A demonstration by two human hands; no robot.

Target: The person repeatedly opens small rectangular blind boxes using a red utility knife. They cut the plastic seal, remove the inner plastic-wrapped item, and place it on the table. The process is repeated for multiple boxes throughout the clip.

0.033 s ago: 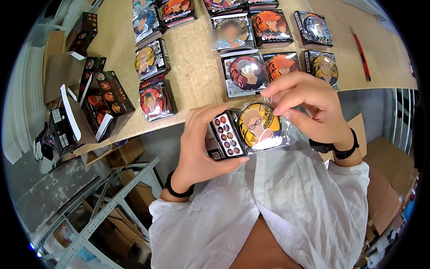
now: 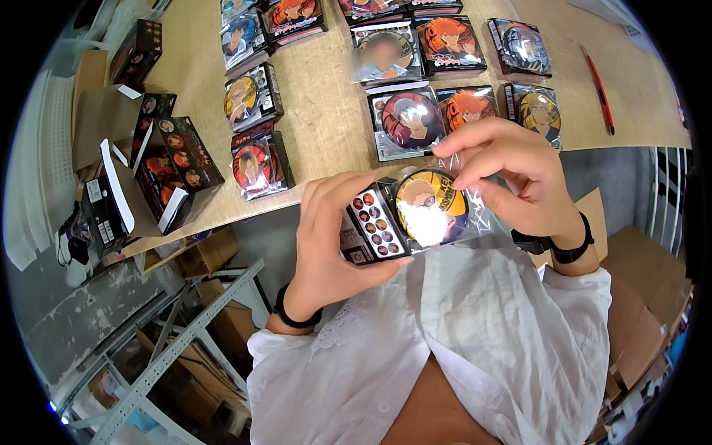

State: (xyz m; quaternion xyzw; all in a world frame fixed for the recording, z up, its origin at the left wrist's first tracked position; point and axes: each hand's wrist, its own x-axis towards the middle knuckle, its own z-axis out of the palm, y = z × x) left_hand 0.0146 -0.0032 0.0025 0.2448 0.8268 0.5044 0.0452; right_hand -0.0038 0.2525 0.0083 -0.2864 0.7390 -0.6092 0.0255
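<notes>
My left hand (image 2: 315,248) is closed around a small black box (image 2: 372,228) with several round pictures on one side. Beside the box's right edge sits a round yellow badge (image 2: 452,194) in a clear plastic bag (image 2: 480,221). A character with glasses is on the badge, partly washed out by glare. My right hand (image 2: 515,174) pinches the bag at its upper right, fingers curled. Whether the badge's left edge sits inside the box or just against it, I cannot tell. Both hands are in front of the table edge, over my white shirt.
Small black boxes with bagged badges (image 2: 410,120) stand in rows on the wooden table (image 2: 326,104). Opened dark cartons (image 2: 178,163) are at the left. A red pen-like tool (image 2: 598,89) lies at the right. Below are a metal rack (image 2: 194,334) and cardboard boxes (image 2: 641,289).
The badge has tilted slightly in its bag, and a bright glare now covers its lower part. Both hands keep nearly the same place and grip.
</notes>
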